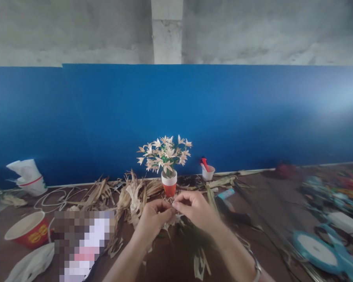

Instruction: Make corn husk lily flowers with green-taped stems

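My left hand [155, 215] and my right hand [195, 209] meet just in front of the potted flowers, each closed in a pinch. A small whitish bit shows at the fingertips, too small to name. Right behind the hands stands a white and orange pot [169, 184] holding a bunch of cream star-shaped flowers [166, 154] with green stems. Under my fingers lie pale petal-like pieces [172, 223], partly hidden by the hands. A heap of dried corn husks [132, 196] spreads to the left of the pot.
A red paper bowl [29, 231], a white cup with tissue [33, 184] and a white cable [59, 199] are at left. Behind right stands a small white cup [208, 173] with a red-handled tool. A blue ribbon spool [314, 250] lies at right. A blue panel [106, 117] closes off the back.
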The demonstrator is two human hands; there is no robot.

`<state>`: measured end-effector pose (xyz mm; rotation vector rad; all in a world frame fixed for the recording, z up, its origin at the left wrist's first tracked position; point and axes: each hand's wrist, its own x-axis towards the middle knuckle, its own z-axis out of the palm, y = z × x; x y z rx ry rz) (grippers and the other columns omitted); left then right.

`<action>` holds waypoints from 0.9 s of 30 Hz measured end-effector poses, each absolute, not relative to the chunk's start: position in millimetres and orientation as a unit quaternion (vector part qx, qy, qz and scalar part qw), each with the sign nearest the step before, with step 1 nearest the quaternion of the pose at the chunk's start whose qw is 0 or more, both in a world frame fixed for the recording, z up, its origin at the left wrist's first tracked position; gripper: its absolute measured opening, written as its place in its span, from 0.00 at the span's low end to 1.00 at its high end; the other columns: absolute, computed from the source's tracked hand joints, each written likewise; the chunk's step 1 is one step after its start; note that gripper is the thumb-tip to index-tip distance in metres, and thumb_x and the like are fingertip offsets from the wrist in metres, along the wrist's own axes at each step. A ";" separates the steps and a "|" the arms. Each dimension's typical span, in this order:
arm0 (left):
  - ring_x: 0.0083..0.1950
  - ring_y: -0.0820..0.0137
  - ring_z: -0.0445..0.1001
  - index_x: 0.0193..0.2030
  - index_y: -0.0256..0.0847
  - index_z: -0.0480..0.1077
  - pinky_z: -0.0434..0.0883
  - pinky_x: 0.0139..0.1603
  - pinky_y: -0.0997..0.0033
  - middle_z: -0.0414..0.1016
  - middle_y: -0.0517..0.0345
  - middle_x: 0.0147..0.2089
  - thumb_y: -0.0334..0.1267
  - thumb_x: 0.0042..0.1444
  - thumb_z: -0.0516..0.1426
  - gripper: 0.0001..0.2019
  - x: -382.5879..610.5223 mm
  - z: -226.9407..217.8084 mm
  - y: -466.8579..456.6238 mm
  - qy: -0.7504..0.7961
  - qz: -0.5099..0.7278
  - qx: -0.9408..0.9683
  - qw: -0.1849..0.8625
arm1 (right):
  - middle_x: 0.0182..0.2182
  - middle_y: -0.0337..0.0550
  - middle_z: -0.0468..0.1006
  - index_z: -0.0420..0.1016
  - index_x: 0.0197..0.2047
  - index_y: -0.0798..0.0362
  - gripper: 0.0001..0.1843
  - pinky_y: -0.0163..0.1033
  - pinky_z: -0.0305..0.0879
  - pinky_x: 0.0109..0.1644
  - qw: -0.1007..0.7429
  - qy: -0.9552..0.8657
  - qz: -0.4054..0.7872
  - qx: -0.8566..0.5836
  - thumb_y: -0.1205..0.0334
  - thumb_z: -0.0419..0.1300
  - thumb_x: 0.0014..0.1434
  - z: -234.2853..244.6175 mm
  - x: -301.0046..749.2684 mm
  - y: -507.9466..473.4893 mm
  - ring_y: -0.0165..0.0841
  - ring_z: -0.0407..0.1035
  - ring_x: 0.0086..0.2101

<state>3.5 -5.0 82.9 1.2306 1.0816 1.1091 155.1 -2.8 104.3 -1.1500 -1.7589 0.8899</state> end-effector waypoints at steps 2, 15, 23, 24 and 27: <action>0.19 0.78 0.59 0.19 0.36 0.68 0.54 0.21 0.77 0.66 0.64 0.16 0.44 0.38 0.64 0.13 4.2 85.7 -6.1 0.454 0.468 0.513 0.558 | 0.25 0.40 0.76 0.75 0.28 0.56 0.07 0.33 0.63 0.33 0.426 -0.701 0.335 -0.463 0.64 0.57 0.53 104.2 153.7 -3.8 0.30 0.69 0.28; 0.16 0.80 0.58 0.22 0.36 0.70 0.51 0.18 0.79 0.67 0.64 0.15 0.46 0.34 0.66 0.16 0.0 78.5 -0.1 0.455 0.467 0.434 0.621 | 0.25 0.40 0.75 0.74 0.28 0.56 0.07 0.32 0.62 0.33 0.452 -0.688 0.323 -0.466 0.64 0.56 0.53 100.0 149.2 -3.0 0.29 0.67 0.28; 0.19 0.77 0.63 0.21 0.37 0.70 0.58 0.23 0.77 0.69 0.63 0.18 0.46 0.36 0.64 0.14 0.9 71.1 2.5 0.471 0.480 0.422 0.608 | 0.30 0.43 0.79 0.77 0.36 0.55 0.14 0.35 0.63 0.33 0.415 -0.691 0.252 -0.535 0.58 0.53 0.57 109.2 198.8 13.9 0.33 0.70 0.31; 0.20 0.77 0.63 0.21 0.37 0.70 0.59 0.24 0.77 0.69 0.64 0.18 0.45 0.37 0.64 0.13 1.1 71.4 2.2 0.471 0.484 0.426 0.602 | 0.34 0.45 0.79 0.76 0.40 0.55 0.15 0.36 0.63 0.35 0.390 -0.686 0.219 -0.574 0.59 0.52 0.57 110.5 215.8 16.4 0.35 0.71 0.32; 0.21 0.77 0.63 0.21 0.36 0.70 0.59 0.25 0.77 0.69 0.63 0.19 0.44 0.38 0.64 0.12 1.7 73.3 0.8 0.472 0.494 0.426 0.593 | 0.41 0.52 0.77 0.74 0.44 0.55 0.18 0.41 0.62 0.41 0.243 -0.665 0.085 -0.701 0.70 0.51 0.52 102.2 267.2 17.4 0.40 0.71 0.39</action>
